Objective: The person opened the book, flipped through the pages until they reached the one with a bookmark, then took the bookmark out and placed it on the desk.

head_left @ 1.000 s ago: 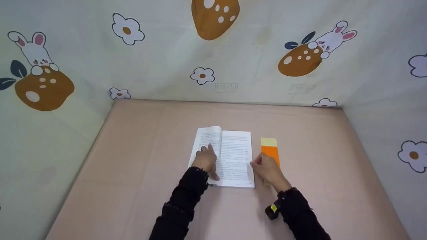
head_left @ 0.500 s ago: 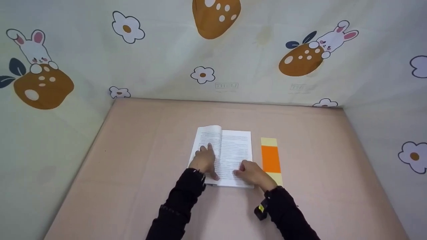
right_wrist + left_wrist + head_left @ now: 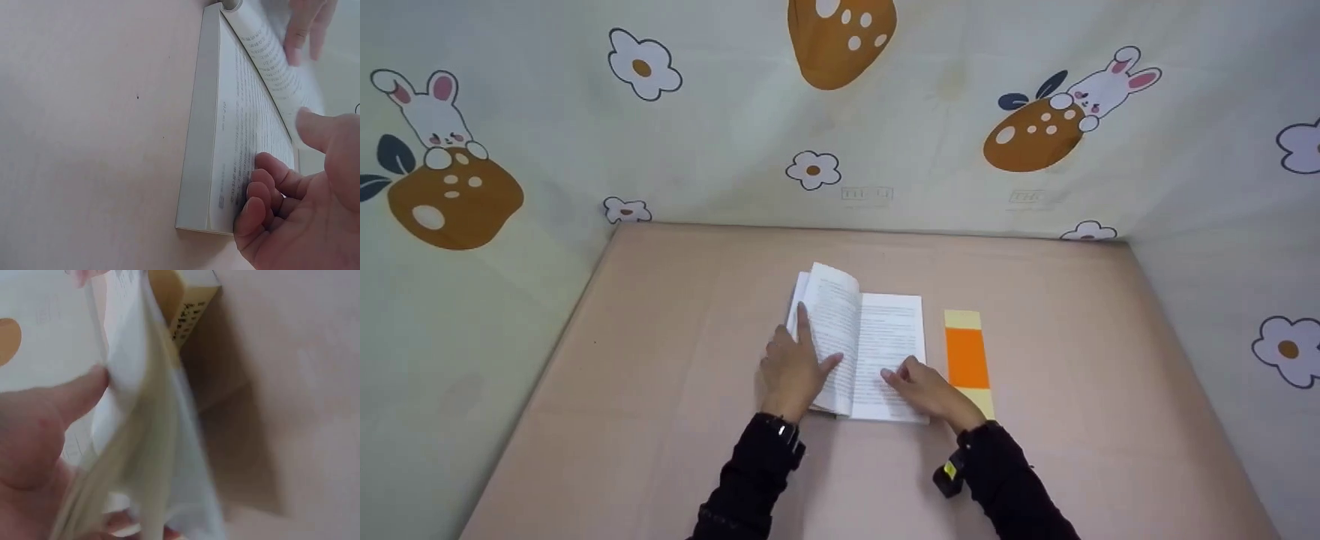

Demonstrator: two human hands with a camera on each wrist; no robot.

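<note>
**Left hand lifting pages, right hand pinning the book**

Basically, left hand (image 3: 789,369) fingers lie straight along the outside of the raised left pages, thumb on the inner side, so the sheaf is pinched and tilted up. Right hand (image 3: 924,390) fingers are curled, tips pressing the right page flat near its lower edge. The book (image 3: 885,352) lies open mid-table (image 3: 675,360). Just right of it, not touching, lies a yellow-and-orange bookmark (image 3: 967,358). Behind stands a cartoon-print cloth backdrop (image 3: 720,135).

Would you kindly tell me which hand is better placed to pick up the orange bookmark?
Probably the right hand: it rests on the book beside the bookmark, while the left hand grips lifted pages.
</note>
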